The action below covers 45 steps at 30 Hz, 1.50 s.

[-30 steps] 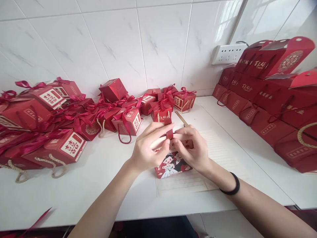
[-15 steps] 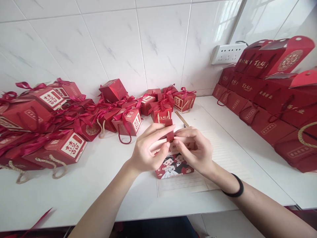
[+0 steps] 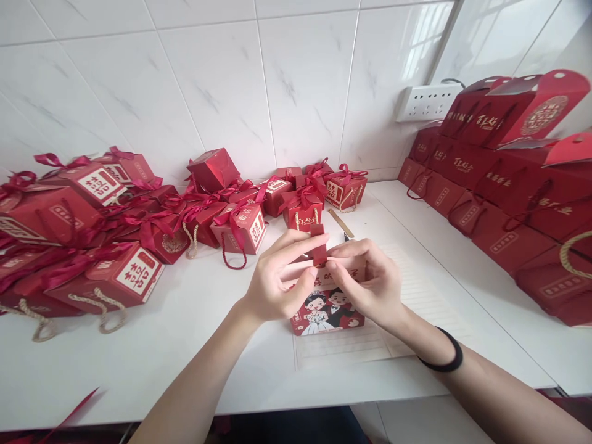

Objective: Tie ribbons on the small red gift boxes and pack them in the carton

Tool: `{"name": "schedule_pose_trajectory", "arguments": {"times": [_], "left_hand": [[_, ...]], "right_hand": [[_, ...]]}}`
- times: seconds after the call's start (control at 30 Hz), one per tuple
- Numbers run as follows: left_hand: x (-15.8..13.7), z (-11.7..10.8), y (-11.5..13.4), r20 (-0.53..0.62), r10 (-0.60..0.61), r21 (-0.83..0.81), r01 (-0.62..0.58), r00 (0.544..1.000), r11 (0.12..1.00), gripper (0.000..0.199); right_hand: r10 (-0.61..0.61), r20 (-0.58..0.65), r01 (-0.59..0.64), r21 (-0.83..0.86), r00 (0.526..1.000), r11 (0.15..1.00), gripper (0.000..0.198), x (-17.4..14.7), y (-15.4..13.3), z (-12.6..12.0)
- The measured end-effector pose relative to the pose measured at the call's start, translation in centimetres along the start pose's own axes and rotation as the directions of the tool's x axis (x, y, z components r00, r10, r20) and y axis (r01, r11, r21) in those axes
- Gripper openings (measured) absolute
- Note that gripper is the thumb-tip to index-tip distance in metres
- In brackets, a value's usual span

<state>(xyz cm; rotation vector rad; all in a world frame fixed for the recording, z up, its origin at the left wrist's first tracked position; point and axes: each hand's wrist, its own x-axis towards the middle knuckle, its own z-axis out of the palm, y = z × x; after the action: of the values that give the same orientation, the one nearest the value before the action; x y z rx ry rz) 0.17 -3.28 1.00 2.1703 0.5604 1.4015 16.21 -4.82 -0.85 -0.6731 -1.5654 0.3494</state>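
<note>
A red gift box (image 3: 319, 314) printed with a cartoon bride and groom stands in front of me on lined paper. My left hand (image 3: 282, 277) is closed at its top from the left, with thumb and fingers on the upper edge. From the other side my right hand (image 3: 367, 277) pinches the same top edge, thumb facing me. A dark red strip (image 3: 317, 243) sticks up between the fingertips; I cannot tell whether it is a box flap or ribbon. The hands hide most of the box's top.
Finished red boxes (image 3: 139, 271) with ribbon bows are heaped at the left and back. Stacked red boxes (image 3: 490, 191) line the right side. A gold-coloured flat strip (image 3: 341, 222) lies behind my hands, and lined paper (image 3: 416, 296) lies on the white table (image 3: 222, 357). A power strip (image 3: 428, 102) is on the wall.
Both hands stay at the box's top with almost the same grip. My right hand has shifted slightly right, showing more of the box's printed front. The whole view has moved a little.
</note>
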Motion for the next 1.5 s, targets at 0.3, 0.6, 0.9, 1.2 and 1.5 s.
{"name": "schedule_pose_trajectory", "arguments": {"times": [0.3, 0.6, 0.9, 1.2, 1.5], "left_hand": [[-0.01, 0.01, 0.11, 0.002, -0.065, -0.044, 0.065, 0.998, 0.997, 0.042], [0.02, -0.28, -0.21, 0.040, -0.126, -0.077, 0.129, 0.991, 0.989, 0.037], [-0.05, 0.55, -0.68, -0.129, -0.034, -0.071, 0.025, 0.991, 0.997, 0.044], [-0.15, 0.65, -0.19, -0.118, -0.203, -0.231, 0.172, 0.972, 0.958, 0.040], [-0.32, 0.69, -0.77, -0.082, -0.150, -0.213, 0.130, 0.985, 0.968, 0.039]], "right_hand": [[0.035, 0.027, -0.036, 0.041, 0.999, 0.999, 0.008, 0.09, 0.17, -0.08], [0.047, 0.039, -0.047, 0.014, 0.998, 0.999, 0.013, 0.44, -0.15, -0.35], [0.210, 0.105, -0.223, 0.129, 0.972, 0.966, 0.009, 0.30, -0.01, -0.49], [0.261, 0.198, -0.303, 0.226, 0.945, 0.926, 0.009, 0.25, -0.04, -0.41], [0.213, 0.152, -0.236, 0.152, 0.965, 0.960, 0.007, -0.14, 0.16, -0.50]]}}
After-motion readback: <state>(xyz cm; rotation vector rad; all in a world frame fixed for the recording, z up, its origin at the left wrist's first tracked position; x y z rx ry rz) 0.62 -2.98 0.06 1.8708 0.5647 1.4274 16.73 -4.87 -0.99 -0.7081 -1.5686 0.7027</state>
